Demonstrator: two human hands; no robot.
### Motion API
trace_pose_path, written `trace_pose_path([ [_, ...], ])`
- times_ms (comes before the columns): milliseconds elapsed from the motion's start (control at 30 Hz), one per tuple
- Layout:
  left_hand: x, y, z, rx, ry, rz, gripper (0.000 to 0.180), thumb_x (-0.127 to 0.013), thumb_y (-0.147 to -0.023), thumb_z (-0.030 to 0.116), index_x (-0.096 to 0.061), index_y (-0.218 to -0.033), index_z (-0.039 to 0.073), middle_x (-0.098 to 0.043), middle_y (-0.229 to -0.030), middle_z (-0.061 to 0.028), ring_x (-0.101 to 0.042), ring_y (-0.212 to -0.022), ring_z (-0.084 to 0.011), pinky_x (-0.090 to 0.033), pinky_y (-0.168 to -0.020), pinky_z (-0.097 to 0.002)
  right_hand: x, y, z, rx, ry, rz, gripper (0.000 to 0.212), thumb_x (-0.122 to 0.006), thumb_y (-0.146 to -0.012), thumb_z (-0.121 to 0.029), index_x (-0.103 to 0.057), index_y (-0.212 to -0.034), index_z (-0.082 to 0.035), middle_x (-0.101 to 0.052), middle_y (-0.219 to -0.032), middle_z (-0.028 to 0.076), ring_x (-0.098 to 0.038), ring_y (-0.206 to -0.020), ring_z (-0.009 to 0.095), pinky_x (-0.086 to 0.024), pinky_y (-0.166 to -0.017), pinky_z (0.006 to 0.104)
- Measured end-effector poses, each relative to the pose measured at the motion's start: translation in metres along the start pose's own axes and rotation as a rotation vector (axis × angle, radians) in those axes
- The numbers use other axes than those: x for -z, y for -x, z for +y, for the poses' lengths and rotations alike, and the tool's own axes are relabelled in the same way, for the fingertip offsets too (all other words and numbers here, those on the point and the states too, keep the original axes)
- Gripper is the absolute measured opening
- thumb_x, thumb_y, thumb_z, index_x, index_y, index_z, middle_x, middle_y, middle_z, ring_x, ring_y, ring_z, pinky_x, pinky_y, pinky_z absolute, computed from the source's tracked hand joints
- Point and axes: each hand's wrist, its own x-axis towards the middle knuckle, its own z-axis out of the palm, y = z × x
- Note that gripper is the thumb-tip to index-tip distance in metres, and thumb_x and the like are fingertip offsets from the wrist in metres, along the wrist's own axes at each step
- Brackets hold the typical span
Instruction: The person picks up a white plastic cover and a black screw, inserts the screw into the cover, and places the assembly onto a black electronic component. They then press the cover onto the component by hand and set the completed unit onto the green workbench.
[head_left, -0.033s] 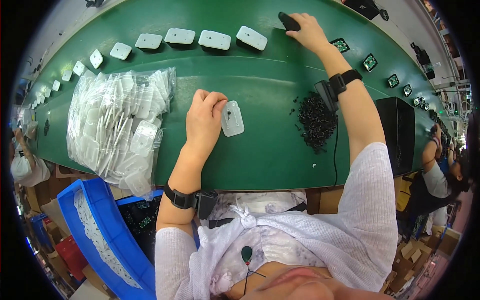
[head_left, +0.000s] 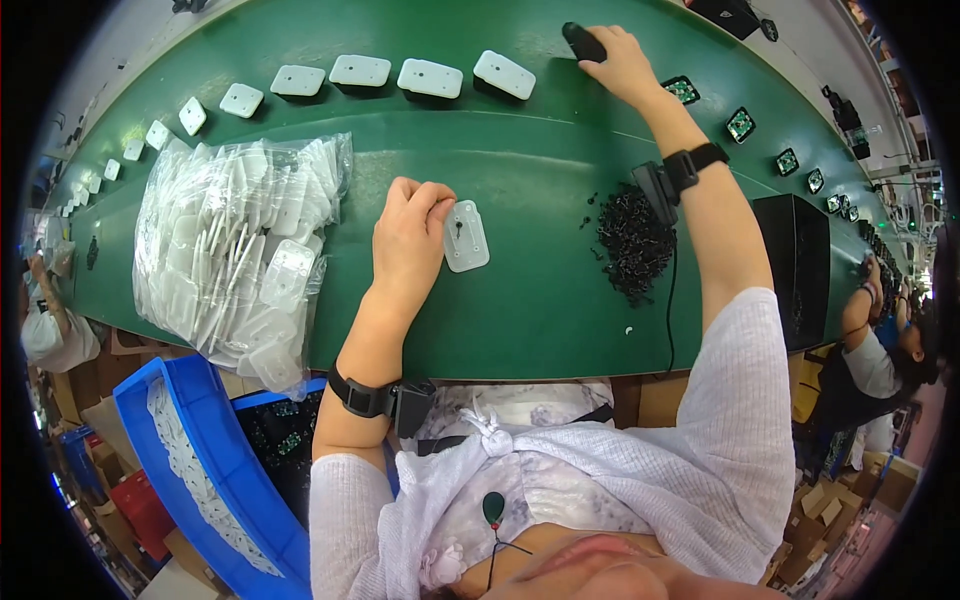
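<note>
On the green table, a flat translucent white plastic cover (head_left: 466, 246) lies with a small black part (head_left: 459, 228) on it. My left hand (head_left: 410, 228) is closed at its upper left edge, thumb and fingers pinched together; whatever is between the fingertips is hidden. Stretched out to the far side of the table, my right hand (head_left: 622, 68) grips a small black plastic housing (head_left: 583, 42), which is tilted. Past that hand lies a black housing with a green circuit board (head_left: 681, 90).
A clear bag of white covers (head_left: 235, 260) lies left. White-topped housings (head_left: 430, 79) line the far side; circuit-board housings (head_left: 740, 125) run down the right. Small black parts (head_left: 635, 245) are heaped near a black bin (head_left: 790, 265). A blue bin (head_left: 205, 460) stands below the table edge.
My right hand and the black housing have shifted very slightly to the right. My left hand and the white cover stay practically in place.
</note>
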Motion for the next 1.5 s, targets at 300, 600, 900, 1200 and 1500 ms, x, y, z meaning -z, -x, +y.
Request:
trace_pose_path([
  [300, 0.001, 0.024, 0.022, -0.146, -0.485, -0.073, 0.059, -0.080, -0.068, 0.036, -0.051, -0.105, 0.000, -0.051, -0.101, -0.0120, -0.055, -0.089, -0.0270, -0.050, -0.069, -0.0364, 0.053, 0.102, -0.091, 0.058, -0.628, -0.428, 0.029, -0.064, -0.086, -0.013, -0.057, -0.114, -0.006, -0.059, -0.101, 0.004, -0.057, -0.089, 0.014, -0.047, -0.080, 0.0275],
  [600, 0.010, 0.038, 0.016, -0.441, -0.297, -0.128, 0.057, -0.071, -0.073, 0.004, -0.049, -0.125, 0.004, -0.056, -0.109, -0.0105, -0.053, -0.103, -0.0286, -0.043, -0.087, -0.0387, 0.049, 0.130, -0.107, 0.266, -0.308, -0.183, 0.035, -0.069, -0.081, -0.012, -0.059, -0.114, -0.004, -0.061, -0.112, 0.012, -0.056, -0.107, 0.030, -0.046, -0.091, 0.0372],
  [900, 0.019, 0.049, 0.005, -0.321, 0.090, -0.057, 0.054, -0.055, -0.078, -0.009, -0.050, -0.131, 0.004, -0.056, -0.129, -0.0149, -0.054, -0.116, -0.0322, -0.043, -0.097, -0.0410, 0.058, 0.154, -0.160, 0.492, -0.489, -0.242, 0.040, -0.069, -0.075, -0.002, -0.059, -0.113, -0.003, -0.063, -0.111, 0.012, -0.058, -0.103, 0.031, -0.049, -0.088, 0.0381],
  [1200, 0.020, 0.053, -0.004, -0.394, -0.094, -0.132, 0.046, -0.046, -0.082, -0.006, -0.057, -0.126, 0.002, -0.055, -0.132, -0.0126, -0.053, -0.121, -0.0291, -0.043, -0.101, -0.0400, 0.047, 0.165, -0.167, 0.523, -0.340, -0.221, 0.042, -0.069, -0.074, -0.001, -0.060, -0.115, -0.004, -0.062, -0.112, 0.010, -0.059, -0.100, 0.028, -0.051, -0.084, 0.0366],
  [1500, 0.013, 0.056, 0.012, -0.437, -0.353, -0.117, 0.056, -0.068, -0.074, 0.008, -0.054, -0.127, 0.003, -0.053, -0.133, -0.0138, -0.056, -0.114, -0.0267, -0.045, -0.095, -0.0380, 0.040, 0.163, -0.159, 0.455, -0.387, -0.161, 0.043, -0.069, -0.072, -0.001, -0.062, -0.114, -0.006, -0.062, -0.110, 0.010, -0.060, -0.097, 0.029, -0.052, -0.081, 0.0343],
])
